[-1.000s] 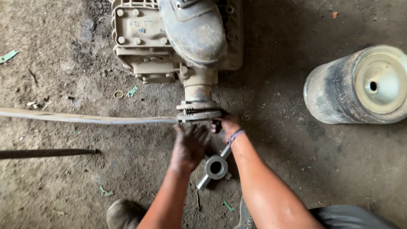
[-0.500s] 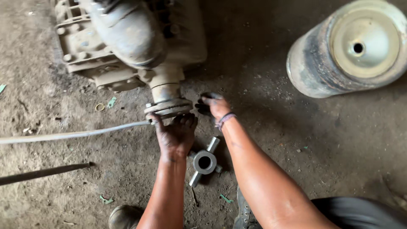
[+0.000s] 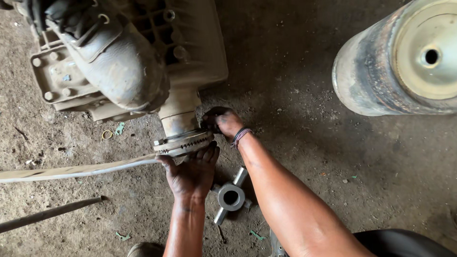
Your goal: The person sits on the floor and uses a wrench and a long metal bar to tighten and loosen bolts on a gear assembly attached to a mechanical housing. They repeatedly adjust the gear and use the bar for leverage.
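Note:
A dirty cast gearbox housing (image 3: 128, 62) lies on the dirt floor, its output neck ending in a toothed round flange (image 3: 183, 142). My left hand (image 3: 193, 173) presses against the flange's near face, fingers spread along its rim. My right hand (image 3: 223, 121), with a band on the wrist, grips the flange's right side behind the rim. A long flat metal bar (image 3: 71, 170) runs from the flange's left edge out past the left border. A metal cross-shaped joint piece (image 3: 231, 196) lies on the ground between my forearms.
A large dirty cylinder (image 3: 400, 62) with a pale holed end cap lies at upper right. A thin dark rod (image 3: 47, 214) lies on the floor at lower left. A small ring (image 3: 106, 134) and green scraps sit near the housing. My shoe tip (image 3: 145, 250) shows at the bottom.
The view has swung so the housing sits further left and closer. My right hand has moved from the flange's front to its right side; my left hand stays on the flange.

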